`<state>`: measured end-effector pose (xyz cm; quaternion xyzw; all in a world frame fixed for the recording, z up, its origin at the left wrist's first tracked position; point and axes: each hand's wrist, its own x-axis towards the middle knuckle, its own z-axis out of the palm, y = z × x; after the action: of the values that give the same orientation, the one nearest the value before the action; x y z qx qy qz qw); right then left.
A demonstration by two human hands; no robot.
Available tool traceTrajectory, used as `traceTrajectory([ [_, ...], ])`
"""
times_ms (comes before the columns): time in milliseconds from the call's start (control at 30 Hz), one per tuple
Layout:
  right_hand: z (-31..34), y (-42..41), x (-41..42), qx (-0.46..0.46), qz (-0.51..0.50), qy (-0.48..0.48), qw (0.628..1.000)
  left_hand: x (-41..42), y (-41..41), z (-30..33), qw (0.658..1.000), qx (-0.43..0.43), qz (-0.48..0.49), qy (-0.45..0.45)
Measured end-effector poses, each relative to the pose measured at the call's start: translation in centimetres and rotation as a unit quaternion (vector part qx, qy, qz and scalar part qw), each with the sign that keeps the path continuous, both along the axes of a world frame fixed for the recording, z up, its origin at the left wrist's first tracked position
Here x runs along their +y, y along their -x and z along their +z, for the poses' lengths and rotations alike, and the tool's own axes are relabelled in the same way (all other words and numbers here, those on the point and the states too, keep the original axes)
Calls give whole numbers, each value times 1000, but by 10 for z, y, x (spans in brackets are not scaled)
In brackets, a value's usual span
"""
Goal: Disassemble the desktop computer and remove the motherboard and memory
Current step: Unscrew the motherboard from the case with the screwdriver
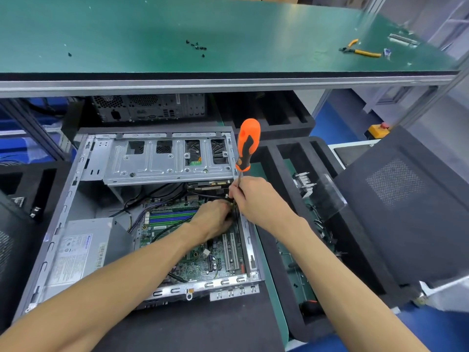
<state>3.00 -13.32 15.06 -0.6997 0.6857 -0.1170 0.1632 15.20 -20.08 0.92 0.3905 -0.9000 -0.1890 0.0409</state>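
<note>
The green desk (228, 34) fills the far side, with black screws (196, 45) and yellow pliers (363, 52) on it. Nearer and lower, the open computer case (83, 199) lies on its side. Inside it, the motherboard (203, 252) sits at the right, and the memory (172, 215) is in its slots. The right hand (256, 199) grips the shaft of an orange screwdriver (247, 146). The left hand (213, 219) reaches onto the board; whether its fingers hold something I cannot tell.

The open grey metal computer case (142, 214) lies near centre; inside, the green motherboard (203, 250) sits right of the boxy silver power supply (81, 252). Small black screws (196, 46) lie on the far green bench (228, 34), yellow-handled pliers (361, 50) to their right.
</note>
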Motion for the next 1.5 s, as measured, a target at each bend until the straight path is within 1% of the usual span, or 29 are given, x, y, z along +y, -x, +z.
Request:
traceTrajectory([
  [67, 0, 0, 0, 4, 3, 0, 1000, -1, -1, 0, 1000, 15, 10, -12],
  [367, 0, 1, -2, 5, 4, -5, 1000, -1, 0, -2, 1000, 4, 7, -16],
  [533, 0, 1, -3, 2, 11, -4, 1000, -3, 0, 0, 999, 15, 11, -41],
  [767, -1, 1, -5, 2, 10, -15, 1000, 0, 2, 1, 1000, -13, 10, -26],
  [833, 0, 1, -6, 0, 10, -28, 1000, 1, 3, 9, 998, -22, 21, -61],
  [900, 1, 2, -7, -3, 13, -42, 999, 0, 3, 25, 991, -45, 22, -127],
  [967, 1, 3, -9, -10, 16, -55, 998, 1, -5, 54, 977, -109, -13, -185],
  [1000, 1, 4, -10, -13, 17, -59, 998, 0, -13, 73, 967, -149, -35, -203],
  [1033, 0, 4, -11, -14, 17, -63, 998, -1, -24, 93, 961, -168, -51, -213],
  [1067, -1, 4, -11, -13, 17, -65, 998, -3, -37, 117, 962, -158, -56, -214],
  [1100, -1, 4, -12, -13, 16, -67, 998, -5, -48, 143, 971, -111, -47, -206],
  [1133, -2, 4, -12, -14, 16, -67, 997, -4, -58, 170, 982, -32, -24, -184],
  [1167, -2, 5, -13, -18, 16, -67, 997, -3, -65, 197, 985, 75, -7, -153],
  [1200, -2, 4, -13, -24, 16, -65, 998, 0, -68, 221, 974, 189, -15, -121],
  [1233, -2, 4, -13, -25, 15, -63, 998, 1, -67, 240, 953, 283, -49, -98],
  [1267, -3, 4, -14, -22, 14, -63, 998, 2, -62, 253, 937, 331, -90, -71],
  [1300, -3, 4, -14, -18, 11, -66, 998, 4, -55, 262, 936, 326, -126, -33],
  [1367, -4, 5, -15, -11, 12, -70, 997, 5, -43, 273, 952, 259, -156, 56],
  [1400, -4, 6, -14, -8, 16, -65, 998, 4, -40, 276, 955, 238, -150, 89],
  [1500, -2, 7, -12, -12, 6, -20, 1000, 2, -31, 281, 964, 192, -116, 143],
])
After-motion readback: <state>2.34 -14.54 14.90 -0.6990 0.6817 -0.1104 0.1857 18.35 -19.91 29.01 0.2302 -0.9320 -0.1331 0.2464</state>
